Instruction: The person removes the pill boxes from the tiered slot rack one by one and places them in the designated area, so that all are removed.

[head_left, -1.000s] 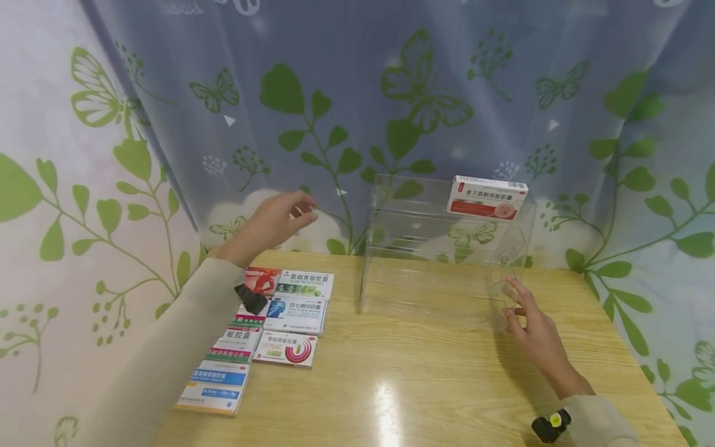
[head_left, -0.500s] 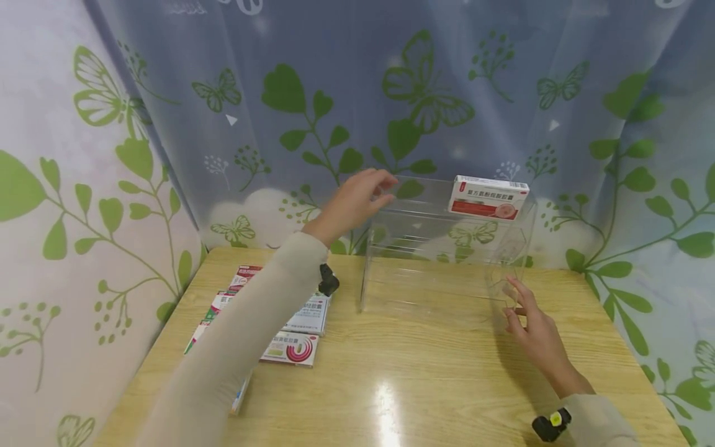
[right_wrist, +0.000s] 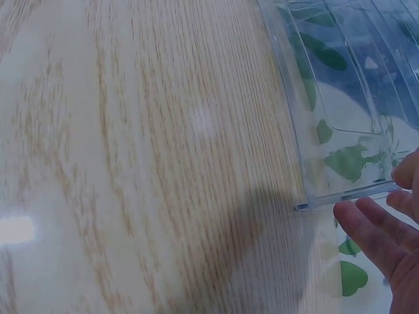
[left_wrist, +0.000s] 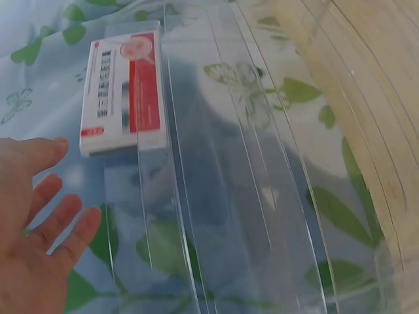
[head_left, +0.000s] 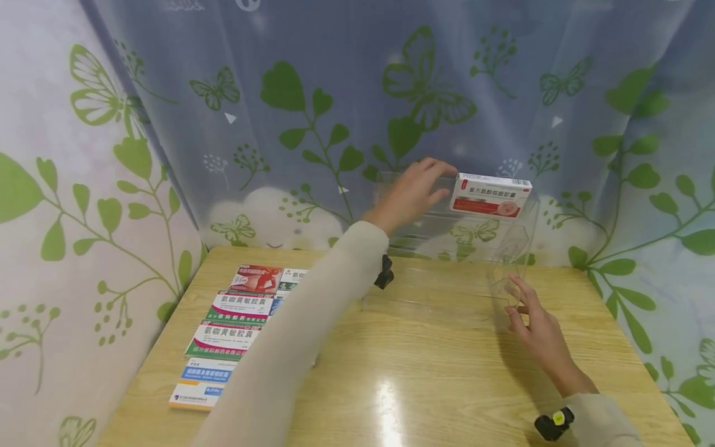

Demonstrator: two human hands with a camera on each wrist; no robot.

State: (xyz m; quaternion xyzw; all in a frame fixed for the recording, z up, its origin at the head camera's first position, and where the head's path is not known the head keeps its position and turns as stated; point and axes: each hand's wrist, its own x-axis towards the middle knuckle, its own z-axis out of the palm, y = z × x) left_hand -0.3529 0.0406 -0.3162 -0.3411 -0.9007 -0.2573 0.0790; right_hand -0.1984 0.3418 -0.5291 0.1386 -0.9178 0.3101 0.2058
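A white and red medicine box stands upright at the right end of the top tier of a clear acrylic display rack. Close to the box's left end is my left hand, thumb and fingers spread apart. In the left wrist view a gap shows between these fingers and the medicine box, and nothing is in the palm. My right hand pinches the rack's right side panel low down. The right wrist view shows its thumb and fingers on either side of that edge of the rack.
Several medicine boxes lie flat in rows on the left of the wooden table. My left forearm hides part of them. A patterned curtain hangs behind the rack, with more patterned cloth at both sides.
My left hand has moved right, from above the flat boxes across to the rack's top tier beside the upright box. My right hand has stayed at the rack's side.
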